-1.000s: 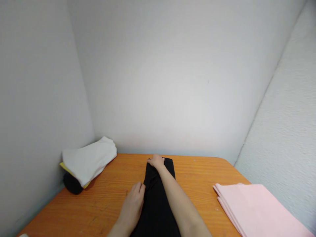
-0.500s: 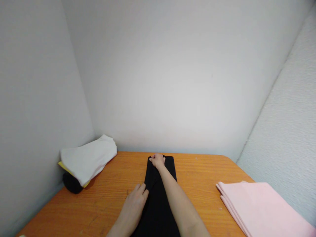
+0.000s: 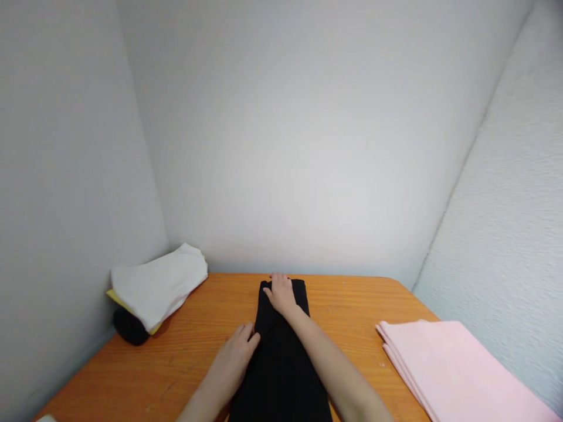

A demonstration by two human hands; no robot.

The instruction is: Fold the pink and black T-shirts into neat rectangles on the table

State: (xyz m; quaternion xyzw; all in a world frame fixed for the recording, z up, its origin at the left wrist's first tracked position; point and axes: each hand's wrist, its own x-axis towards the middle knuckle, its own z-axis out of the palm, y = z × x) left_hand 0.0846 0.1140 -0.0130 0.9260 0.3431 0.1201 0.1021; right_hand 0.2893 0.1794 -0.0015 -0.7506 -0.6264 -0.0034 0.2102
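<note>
I am finding nothing to read here: no lettering, label, brand, number or sign is showing on the black cloth under my fingers, on the pink sheets, on the white bundle, or on the tabletop.

A folded white cloth lay at ten o'clock on the orange table, over a yellow piece and a black bundle. Pink folded sheets sat at four o'clock.
</note>
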